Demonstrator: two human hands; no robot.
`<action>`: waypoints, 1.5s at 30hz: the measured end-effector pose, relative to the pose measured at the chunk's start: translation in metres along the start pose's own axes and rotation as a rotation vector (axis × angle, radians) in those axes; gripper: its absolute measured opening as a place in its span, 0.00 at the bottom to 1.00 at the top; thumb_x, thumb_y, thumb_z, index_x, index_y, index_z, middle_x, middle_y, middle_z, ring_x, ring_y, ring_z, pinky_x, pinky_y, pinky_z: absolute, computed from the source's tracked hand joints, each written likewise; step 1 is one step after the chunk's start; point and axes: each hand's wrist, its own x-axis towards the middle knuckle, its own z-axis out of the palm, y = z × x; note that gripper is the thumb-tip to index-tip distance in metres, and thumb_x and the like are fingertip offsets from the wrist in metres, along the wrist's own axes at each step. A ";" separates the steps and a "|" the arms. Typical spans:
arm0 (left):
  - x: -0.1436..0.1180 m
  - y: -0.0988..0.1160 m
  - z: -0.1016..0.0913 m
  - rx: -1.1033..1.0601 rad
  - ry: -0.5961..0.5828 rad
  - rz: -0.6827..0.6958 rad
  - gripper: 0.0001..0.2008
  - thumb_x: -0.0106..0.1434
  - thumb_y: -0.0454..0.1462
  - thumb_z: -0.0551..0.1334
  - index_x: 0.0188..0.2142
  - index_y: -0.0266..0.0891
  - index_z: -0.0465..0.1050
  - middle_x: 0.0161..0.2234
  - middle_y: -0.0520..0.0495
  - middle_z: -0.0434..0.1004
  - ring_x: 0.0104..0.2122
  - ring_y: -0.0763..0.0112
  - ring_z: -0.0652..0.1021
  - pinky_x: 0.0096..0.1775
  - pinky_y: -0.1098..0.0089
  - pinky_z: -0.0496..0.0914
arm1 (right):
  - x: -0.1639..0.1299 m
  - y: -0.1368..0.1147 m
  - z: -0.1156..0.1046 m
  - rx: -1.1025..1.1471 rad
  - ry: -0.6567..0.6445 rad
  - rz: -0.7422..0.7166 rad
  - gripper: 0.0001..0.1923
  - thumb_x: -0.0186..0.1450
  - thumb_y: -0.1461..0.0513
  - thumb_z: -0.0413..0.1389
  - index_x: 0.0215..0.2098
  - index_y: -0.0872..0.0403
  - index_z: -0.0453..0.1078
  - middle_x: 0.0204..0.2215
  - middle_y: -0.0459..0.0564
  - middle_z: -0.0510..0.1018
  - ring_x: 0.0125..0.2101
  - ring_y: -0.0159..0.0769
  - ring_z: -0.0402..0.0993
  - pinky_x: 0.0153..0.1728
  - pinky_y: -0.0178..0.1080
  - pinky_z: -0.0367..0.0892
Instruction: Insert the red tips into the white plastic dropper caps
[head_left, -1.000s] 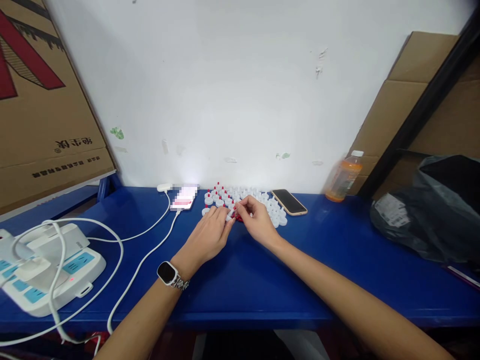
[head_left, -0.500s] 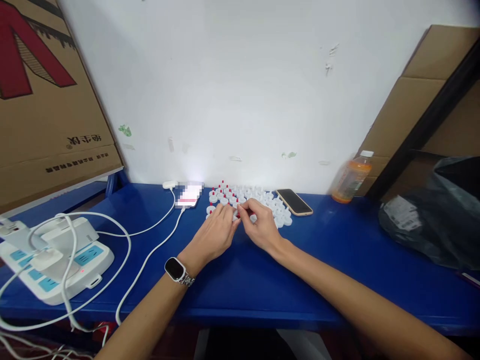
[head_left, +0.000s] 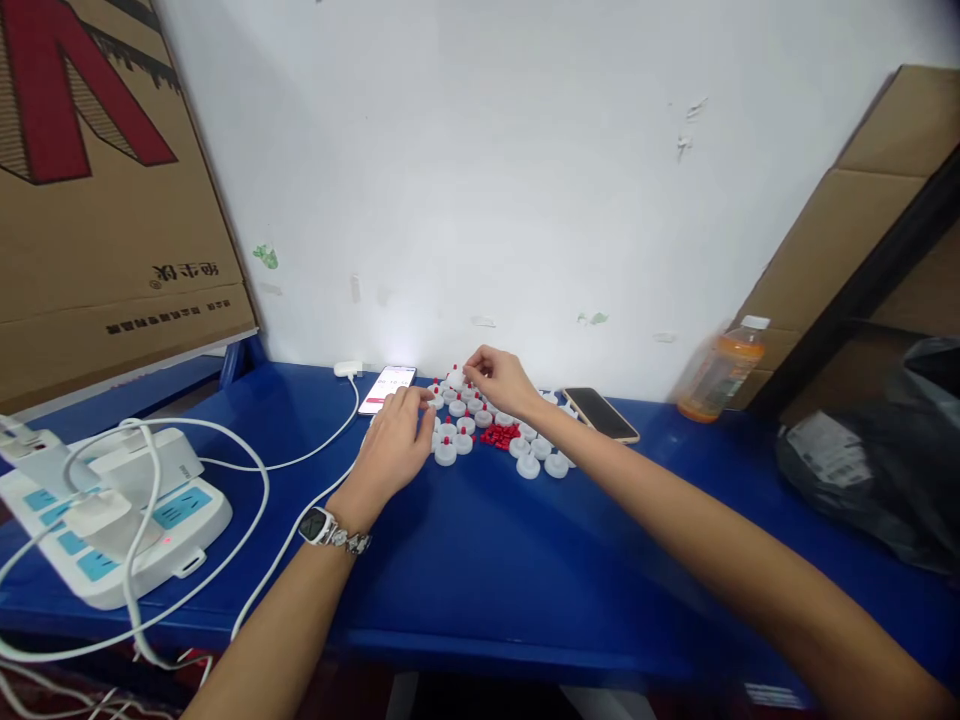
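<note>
The right hand (head_left: 501, 380) has moved from mid-cluster to the table's (head_left: 480, 560) back edge, fingers pinching a white cap (head_left: 455, 377), while the left hand (head_left: 394, 447) rests loosely curled, empty, beside the caps (head_left: 525, 455).

Two phones are lying on the blue table (head_left: 480, 560): a lit phone (head_left: 386, 388) far left, a dark phone (head_left: 600, 413) right. One orange bottle (head_left: 718, 370) is standing far right; one power strip (head_left: 112, 510) is sitting near left.

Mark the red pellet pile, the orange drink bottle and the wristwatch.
red pellet pile (head_left: 500, 435), head view, middle of the heap.
orange drink bottle (head_left: 720, 378), head view, its body.
wristwatch (head_left: 315, 524), head view, dark face, left wrist.
</note>
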 end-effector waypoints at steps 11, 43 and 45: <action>-0.002 -0.001 0.000 0.068 -0.012 -0.055 0.12 0.72 0.41 0.48 0.41 0.41 0.68 0.43 0.43 0.71 0.47 0.56 0.72 0.49 0.56 0.68 | 0.022 0.013 0.030 -0.438 -0.411 -0.157 0.06 0.62 0.68 0.55 0.33 0.57 0.74 0.29 0.49 0.80 0.29 0.32 0.73 0.32 0.33 0.61; -0.008 0.041 0.015 0.048 -0.062 0.275 0.10 0.71 0.36 0.49 0.44 0.41 0.68 0.44 0.44 0.72 0.46 0.58 0.70 0.48 0.57 0.66 | -0.087 -0.002 -0.062 -0.627 -0.248 0.020 0.07 0.65 0.58 0.57 0.38 0.53 0.74 0.29 0.47 0.79 0.37 0.39 0.72 0.44 0.42 0.54; -0.007 0.048 0.016 0.061 -0.104 0.328 0.10 0.71 0.37 0.50 0.45 0.41 0.68 0.45 0.44 0.72 0.46 0.58 0.70 0.48 0.57 0.65 | -0.090 0.000 -0.064 -0.618 -0.294 0.023 0.05 0.65 0.61 0.57 0.35 0.53 0.75 0.29 0.47 0.80 0.38 0.40 0.73 0.45 0.43 0.54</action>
